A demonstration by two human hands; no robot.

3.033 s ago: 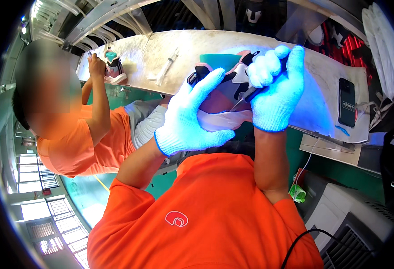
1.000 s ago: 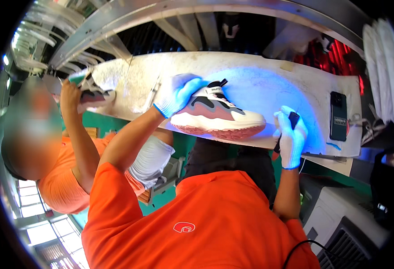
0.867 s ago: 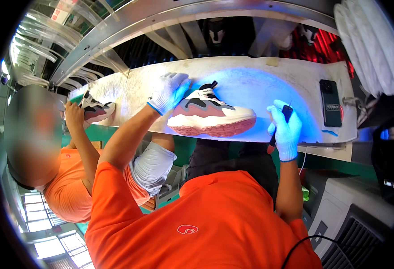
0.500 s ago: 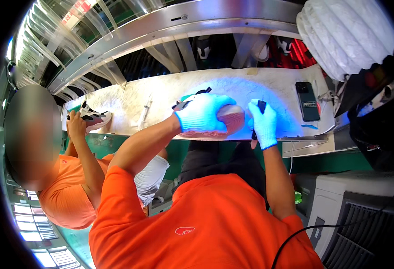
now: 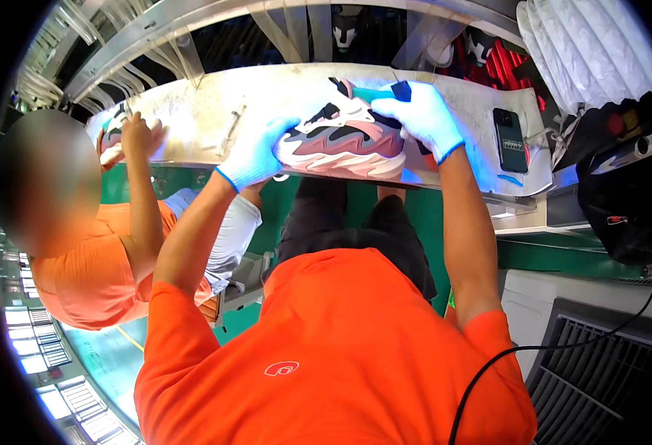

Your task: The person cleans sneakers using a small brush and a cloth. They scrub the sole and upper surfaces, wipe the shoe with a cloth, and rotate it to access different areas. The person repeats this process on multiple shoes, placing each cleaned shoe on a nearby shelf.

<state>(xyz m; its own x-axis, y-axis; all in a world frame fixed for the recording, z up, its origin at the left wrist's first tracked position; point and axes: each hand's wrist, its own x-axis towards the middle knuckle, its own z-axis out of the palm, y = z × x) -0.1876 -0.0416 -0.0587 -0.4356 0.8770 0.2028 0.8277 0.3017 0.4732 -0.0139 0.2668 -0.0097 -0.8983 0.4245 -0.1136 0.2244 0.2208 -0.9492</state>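
Note:
A sneaker (image 5: pixel 344 139) in pink, white and black stands side-on at the near edge of the workbench, its toe to the left and its thick wavy sole down. My left hand (image 5: pixel 257 154), in a pale glove with a blue cuff, grips the toe end. At the heel is my right hand (image 5: pixel 426 121), gloved alike, its thumb against the shoe's upper. It is closed round a black-handled tool (image 5: pixel 401 90) whose thin tip points away from me; the palm hides most of the handle.
The pale workbench (image 5: pixel 200 119) carries a dark phone (image 5: pixel 511 141), a blue scrap (image 5: pixel 510 179) and a slim white tool (image 5: pixel 231 127). At the left a co-worker (image 5: pixel 111 259) handles another shoe (image 5: pixel 118 137). More shoes (image 5: pixel 346 28) lie behind clear strips. A white ribbed duct (image 5: pixel 589 52) hangs at right.
The sneaker has turned from sole toward me to side-on. My left hand has shifted left to its toe; my right hand has moved up and in to its heel. The view has shifted too.

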